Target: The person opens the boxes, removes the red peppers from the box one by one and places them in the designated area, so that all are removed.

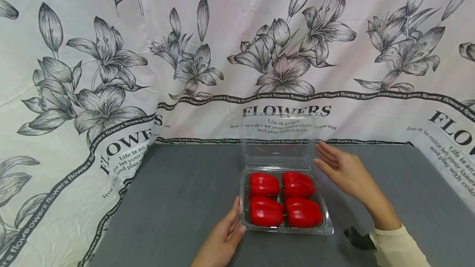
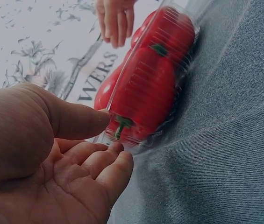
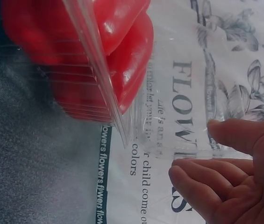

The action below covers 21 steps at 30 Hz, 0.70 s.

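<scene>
A clear plastic clamshell box (image 1: 326,228) lies on the grey surface with its hinged lid (image 1: 278,149) raised at the back. Several red bell peppers (image 1: 266,211) with green stems fill it in two rows. My left hand (image 1: 224,234) is at the box's front left corner, thumb and fingers extended, fingertips right at the rim. In the left wrist view, a pepper (image 2: 143,88) shows through the ribbed wall. My right hand (image 1: 345,172) is beside the raised lid's right edge, thumb apart from the extended fingers (image 3: 195,191).
The grey cloth surface (image 1: 178,201) extends on both sides of the box. Behind it hangs a white curtain (image 1: 193,122) printed with flowers and lettering, close behind the lid. A dark strap (image 1: 358,239) is on the right wrist by a cream sleeve (image 1: 398,246).
</scene>
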Each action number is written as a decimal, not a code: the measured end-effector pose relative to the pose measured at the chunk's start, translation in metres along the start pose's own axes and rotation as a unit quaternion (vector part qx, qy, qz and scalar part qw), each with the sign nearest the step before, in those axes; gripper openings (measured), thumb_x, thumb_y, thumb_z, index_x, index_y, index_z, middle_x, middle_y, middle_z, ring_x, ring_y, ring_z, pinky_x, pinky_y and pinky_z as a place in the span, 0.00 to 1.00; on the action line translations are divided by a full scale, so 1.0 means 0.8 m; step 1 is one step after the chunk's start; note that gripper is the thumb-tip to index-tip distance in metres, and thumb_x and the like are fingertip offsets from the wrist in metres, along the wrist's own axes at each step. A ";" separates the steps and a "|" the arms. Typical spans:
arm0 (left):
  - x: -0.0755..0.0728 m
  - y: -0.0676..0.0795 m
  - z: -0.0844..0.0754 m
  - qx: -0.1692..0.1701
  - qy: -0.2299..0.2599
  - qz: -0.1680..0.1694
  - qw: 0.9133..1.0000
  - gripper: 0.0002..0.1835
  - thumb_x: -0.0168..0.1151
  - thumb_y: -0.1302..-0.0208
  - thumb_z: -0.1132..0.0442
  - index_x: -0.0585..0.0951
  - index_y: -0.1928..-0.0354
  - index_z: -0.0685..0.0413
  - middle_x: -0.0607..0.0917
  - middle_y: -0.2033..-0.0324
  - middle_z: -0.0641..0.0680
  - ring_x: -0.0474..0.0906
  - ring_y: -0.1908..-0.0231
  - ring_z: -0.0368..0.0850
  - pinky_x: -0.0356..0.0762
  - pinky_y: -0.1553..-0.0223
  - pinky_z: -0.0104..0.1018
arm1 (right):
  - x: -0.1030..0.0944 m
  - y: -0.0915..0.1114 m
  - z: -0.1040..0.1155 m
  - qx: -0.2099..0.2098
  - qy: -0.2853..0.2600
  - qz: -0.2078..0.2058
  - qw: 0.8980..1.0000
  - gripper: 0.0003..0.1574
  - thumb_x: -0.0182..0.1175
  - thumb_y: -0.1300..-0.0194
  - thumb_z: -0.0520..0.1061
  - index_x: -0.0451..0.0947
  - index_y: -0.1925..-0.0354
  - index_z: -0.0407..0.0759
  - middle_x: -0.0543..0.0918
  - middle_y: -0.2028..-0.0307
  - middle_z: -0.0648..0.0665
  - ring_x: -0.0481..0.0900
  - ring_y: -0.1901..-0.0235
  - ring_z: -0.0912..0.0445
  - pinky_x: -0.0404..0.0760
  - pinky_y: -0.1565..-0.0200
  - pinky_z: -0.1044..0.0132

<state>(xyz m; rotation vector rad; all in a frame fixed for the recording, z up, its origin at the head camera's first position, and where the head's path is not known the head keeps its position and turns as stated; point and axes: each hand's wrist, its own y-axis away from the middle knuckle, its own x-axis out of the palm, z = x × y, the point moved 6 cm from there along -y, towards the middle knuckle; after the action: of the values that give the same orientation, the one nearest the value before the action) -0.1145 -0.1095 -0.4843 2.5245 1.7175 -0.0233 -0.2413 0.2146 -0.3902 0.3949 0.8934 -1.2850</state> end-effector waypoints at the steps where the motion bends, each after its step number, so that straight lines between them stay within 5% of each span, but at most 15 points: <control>1: 0.000 0.000 0.000 0.001 0.002 0.001 1.000 0.40 0.57 0.19 0.64 0.48 0.15 0.57 0.53 0.18 0.62 0.52 0.20 0.61 0.61 0.27 0.34 | 0.000 -0.001 0.000 0.001 0.001 0.002 1.000 0.46 0.62 0.21 0.56 0.60 0.20 0.32 0.74 0.28 0.34 0.79 0.34 0.40 0.79 0.41 0.45; 21: -0.001 0.000 0.000 0.021 -0.011 0.003 1.000 0.40 0.56 0.19 0.65 0.48 0.15 0.59 0.53 0.17 0.62 0.53 0.20 0.60 0.61 0.28 0.30 | 0.009 -0.013 -0.006 -0.002 0.018 0.036 0.999 0.46 0.63 0.22 0.51 0.58 0.21 0.28 0.72 0.28 0.32 0.78 0.34 0.39 0.77 0.39 0.42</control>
<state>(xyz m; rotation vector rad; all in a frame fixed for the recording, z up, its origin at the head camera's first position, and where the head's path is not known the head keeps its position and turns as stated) -0.1147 -0.1106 -0.4842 2.5487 1.7207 -0.0877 -0.2527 0.2101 -0.3967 0.4451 0.9037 -1.2132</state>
